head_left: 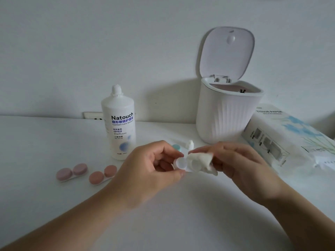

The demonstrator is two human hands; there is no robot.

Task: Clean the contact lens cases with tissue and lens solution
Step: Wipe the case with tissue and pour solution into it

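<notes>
Lens case [181, 163]: clear glossy plastic. Tissue [200, 159]: soft crumpled white paper. Solution bottle [118, 124]: smooth white plastic. Bin [226, 116]: ribbed matt plastic. Worktop [45, 142]: smooth white, matt.

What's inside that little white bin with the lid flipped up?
The bin shows only a pinkish lining and a small dark speck near its rim. Its wall hides anything deeper.

Above the white table [45, 142], the left hand [145, 167] pinches an open clear lens case [181, 163] while the right hand [241, 160] presses a wad of tissue [201, 159] into its other well. Two pink cases [71, 172] [103, 175] lie left of the hands; the solution bottle [118, 124], open bin [228, 113] and tissue pack [290, 140] stand along the far edge.
</notes>
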